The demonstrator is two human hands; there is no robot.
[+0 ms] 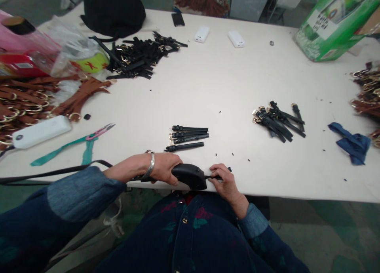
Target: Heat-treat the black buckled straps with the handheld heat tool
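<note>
My left hand (166,167) is wrapped round a black, rounded hand-held tool (191,175) at the near edge of the table; a black cord seems to run from it to the left. Its front end points at my right hand (225,182), which pinches a short black strap (218,178) close to the tool's tip. Whether tip and strap touch I cannot tell. Just beyond my left hand, several black buckle straps (190,137) lie roughly side by side. A looser heap of similar straps (279,120) rests farther right.
Brown straps with gold rings (29,98), a white power bank (41,132) and pink-handled snips (99,132) lie left. Behind them are a black strap pile (136,57) and a black cap (114,11). Blue cloth (352,144) and a green bag (332,27) are right.
</note>
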